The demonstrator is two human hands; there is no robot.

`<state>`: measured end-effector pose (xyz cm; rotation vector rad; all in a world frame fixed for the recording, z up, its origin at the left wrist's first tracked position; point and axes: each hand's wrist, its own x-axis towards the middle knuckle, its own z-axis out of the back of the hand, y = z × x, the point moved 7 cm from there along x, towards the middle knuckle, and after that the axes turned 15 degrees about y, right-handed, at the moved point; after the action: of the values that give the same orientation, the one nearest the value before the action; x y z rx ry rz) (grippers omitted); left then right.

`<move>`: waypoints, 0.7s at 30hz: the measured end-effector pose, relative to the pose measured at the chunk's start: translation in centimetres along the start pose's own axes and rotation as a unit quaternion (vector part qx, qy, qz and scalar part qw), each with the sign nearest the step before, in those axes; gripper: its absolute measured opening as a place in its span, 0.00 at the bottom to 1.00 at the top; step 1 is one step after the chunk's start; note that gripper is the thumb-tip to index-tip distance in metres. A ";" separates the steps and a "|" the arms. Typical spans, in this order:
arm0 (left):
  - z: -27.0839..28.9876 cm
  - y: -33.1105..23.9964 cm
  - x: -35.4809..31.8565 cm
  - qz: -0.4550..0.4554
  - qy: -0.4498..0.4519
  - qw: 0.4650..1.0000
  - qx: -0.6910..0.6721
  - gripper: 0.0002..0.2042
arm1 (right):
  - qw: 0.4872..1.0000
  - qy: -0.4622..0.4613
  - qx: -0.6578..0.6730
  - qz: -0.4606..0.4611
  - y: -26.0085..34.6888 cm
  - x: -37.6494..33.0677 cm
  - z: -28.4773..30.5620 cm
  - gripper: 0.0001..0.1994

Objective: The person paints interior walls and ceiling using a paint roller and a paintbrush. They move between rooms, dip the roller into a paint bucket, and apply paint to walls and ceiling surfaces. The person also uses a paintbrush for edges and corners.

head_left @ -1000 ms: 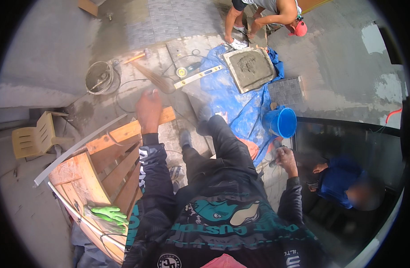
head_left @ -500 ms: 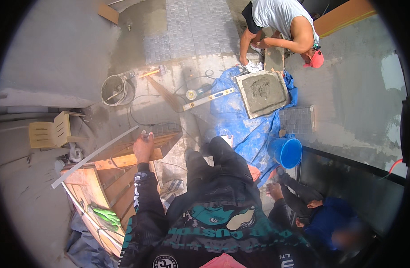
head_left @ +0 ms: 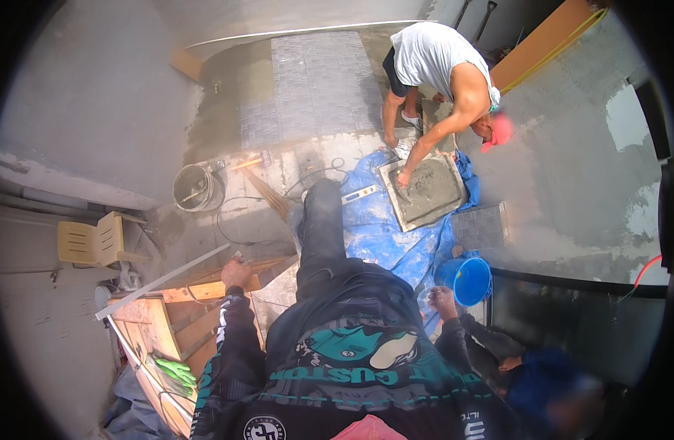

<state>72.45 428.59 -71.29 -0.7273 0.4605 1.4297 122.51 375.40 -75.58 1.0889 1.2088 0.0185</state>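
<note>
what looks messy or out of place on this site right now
The blue tarp lies crumpled and bunched, not flat, under the square mortar tray. A loose cable snakes across the floor beside the grey bucket. A long pale strip rests askew across the wooden frame, by the left hand.

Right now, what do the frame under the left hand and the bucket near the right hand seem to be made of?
The frame looks like raw, unpainted wood: pale orange planks with visible grain. The left hand rests on it. The bucket by the right hand seems to be smooth blue plastic.
</note>
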 end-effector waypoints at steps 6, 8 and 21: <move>0.0 -1.7 1.4 0.065 0.170 0.980 0.078 0.31 | 0.993 -0.108 0.038 0.003 -2.2 -0.8 1.2 0.11; -1.3 1.0 4.1 0.082 0.238 0.963 0.098 0.33 | 0.988 -0.144 0.052 -0.002 -3.3 -0.4 1.8 0.13; 1.2 2.8 32.5 0.061 0.416 0.907 -0.033 0.24 | 0.978 -0.149 -0.135 0.058 31.3 39.0 -21.2 0.13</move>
<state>73.15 452.78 -93.20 -1.3857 1.1339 1.1963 138.92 426.74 -81.81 0.8859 0.8447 0.1025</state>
